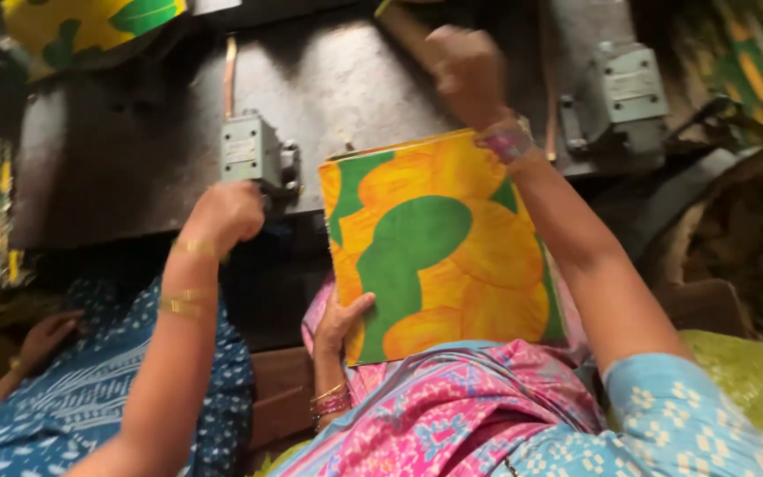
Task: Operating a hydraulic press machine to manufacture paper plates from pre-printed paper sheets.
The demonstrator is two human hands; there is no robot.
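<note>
Pink sari (452, 397) at 6; left hand (339, 322) pinching yellow-green sheet (439, 243), right hand (465, 75) fisted on wooden handle (404, 26) at 12; sheet not yet on steel plate (346, 88).

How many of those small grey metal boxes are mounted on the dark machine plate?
2. One grey box sits left of centre, right by a co-worker's raised hand. The other grey box is at upper right, beyond the person's right hand. Others may lie hidden outside the view.

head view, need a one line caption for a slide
Left hand holds a yellow-and-green printed sheet; right hand reaches up at the dark metal machine.
</note>
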